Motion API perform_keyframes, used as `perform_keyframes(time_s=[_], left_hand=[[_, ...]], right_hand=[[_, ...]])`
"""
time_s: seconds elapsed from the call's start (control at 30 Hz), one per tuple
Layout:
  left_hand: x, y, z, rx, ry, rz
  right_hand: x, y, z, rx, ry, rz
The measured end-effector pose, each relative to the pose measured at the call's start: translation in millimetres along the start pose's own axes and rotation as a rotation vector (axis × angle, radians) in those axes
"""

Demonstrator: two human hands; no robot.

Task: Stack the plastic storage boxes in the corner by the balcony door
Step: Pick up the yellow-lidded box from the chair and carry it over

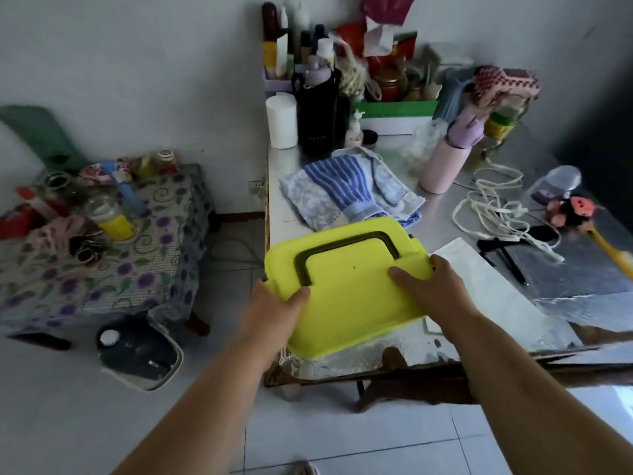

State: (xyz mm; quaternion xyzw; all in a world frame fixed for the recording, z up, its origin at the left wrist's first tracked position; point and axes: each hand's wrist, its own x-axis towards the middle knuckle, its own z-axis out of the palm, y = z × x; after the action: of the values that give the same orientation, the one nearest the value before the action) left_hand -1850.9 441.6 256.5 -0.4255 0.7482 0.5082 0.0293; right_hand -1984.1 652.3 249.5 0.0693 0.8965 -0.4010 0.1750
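Yellow storage box [349, 289], centre frame, tilted, partly past the near-left corner of the table [507, 303]. Left hand [274, 313] and right hand [435, 289] each grip a side, thumbs on the lid. Risks: the smooth plastic slips from the grip; the far edge drags the striped towel [346, 190] just behind.

head camera looks down, close over the table [342, 159].
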Motion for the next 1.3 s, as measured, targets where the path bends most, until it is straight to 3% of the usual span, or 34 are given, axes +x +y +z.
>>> perform_keyframes(time_s=[0.23, 0.67, 0.97, 1.3], left_hand=[[9.7, 29.4, -7.9, -0.044, 0.006, 0.062], [-96.4, 133.5, -2.9, -0.176, 0.001, 0.45], [-236.9, 178.7, 51.2, -0.203, -0.069, 0.72], [-404.4, 155.3, 157.7, -0.159, -0.338, 0.861]], right_hand=[[-15.6, -16.7, -13.4, 0.059, 0.125, -0.013], [-106.9, -23.0, -142.9, 0.247, 0.419, -0.223], [-204.5, 48.7, -258.8, 0.352, 0.647, -0.26], [-341.2, 197.9, -356.0, 0.427, 0.892, -0.138]])
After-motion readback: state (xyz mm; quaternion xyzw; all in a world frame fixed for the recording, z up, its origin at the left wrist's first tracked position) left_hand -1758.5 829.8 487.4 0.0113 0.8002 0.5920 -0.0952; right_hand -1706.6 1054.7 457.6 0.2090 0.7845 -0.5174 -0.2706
